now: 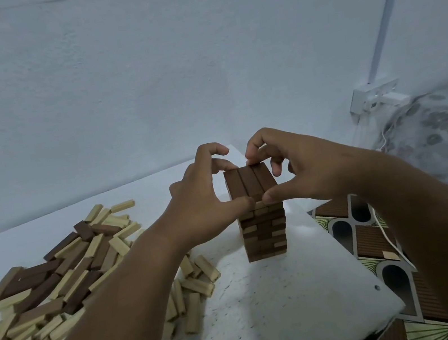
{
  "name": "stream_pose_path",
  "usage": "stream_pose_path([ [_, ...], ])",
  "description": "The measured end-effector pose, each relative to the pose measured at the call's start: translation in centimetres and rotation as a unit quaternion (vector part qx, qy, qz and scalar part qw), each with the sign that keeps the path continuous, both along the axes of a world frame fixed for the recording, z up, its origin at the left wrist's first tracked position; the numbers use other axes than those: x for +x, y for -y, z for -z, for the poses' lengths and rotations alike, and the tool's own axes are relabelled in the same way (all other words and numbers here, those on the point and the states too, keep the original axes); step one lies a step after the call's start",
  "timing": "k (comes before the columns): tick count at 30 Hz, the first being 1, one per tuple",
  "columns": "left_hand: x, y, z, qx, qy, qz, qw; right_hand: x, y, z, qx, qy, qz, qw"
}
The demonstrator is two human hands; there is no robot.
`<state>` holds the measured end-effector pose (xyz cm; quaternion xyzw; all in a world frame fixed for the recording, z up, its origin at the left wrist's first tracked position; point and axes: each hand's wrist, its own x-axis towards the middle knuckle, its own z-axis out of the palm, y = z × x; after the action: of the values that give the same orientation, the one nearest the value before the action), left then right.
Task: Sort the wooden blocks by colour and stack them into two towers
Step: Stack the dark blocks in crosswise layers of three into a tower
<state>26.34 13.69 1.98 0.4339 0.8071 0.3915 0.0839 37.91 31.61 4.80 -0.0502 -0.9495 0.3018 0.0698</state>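
Brown rectangular top blocks [250, 183] cap the tower [264, 231]; left hand [207, 202] and right hand [302, 168] pinch their ends with curled fingers.

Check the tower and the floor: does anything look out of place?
Yes. The tower mixes light blocks into its dark layers, so it isn't colour-sorted. One light block lies off the table on the patterned floor mat.
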Motion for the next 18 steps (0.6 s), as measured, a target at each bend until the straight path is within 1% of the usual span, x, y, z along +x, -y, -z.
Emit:
stream_pose_path([
  [5, -0.1, 0.3, 0.0, -0.016, -0.004, 0.009, 1.0, 0.2, 0.0, -0.1, -0.003, 0.003, 0.007, 1.0],
  [10, -0.1, 1.7, -0.5, -0.028, -0.012, 0.016, 0.999, 0.5, 0.8, -1.0, 0.018, 0.001, 0.02, 1.0],
  [13, -0.1, 3.7, -1.0, -0.012, -0.018, -0.008, 1.0, 0.3, 2.6, -2.0, 0.013, -0.044, 0.03, 0.999],
  [16, -0.3, 6.6, -1.5, 0.005, -0.032, -0.054, 0.998, -0.5, 6.1, -2.5, -0.008, -0.095, 0.034, 0.995],
  [18, -0.7, 9.0, -1.7, 0.005, -0.045, -0.082, 0.996, -1.5, 8.6, -2.4, 0.003, -0.121, 0.021, 0.992],
])
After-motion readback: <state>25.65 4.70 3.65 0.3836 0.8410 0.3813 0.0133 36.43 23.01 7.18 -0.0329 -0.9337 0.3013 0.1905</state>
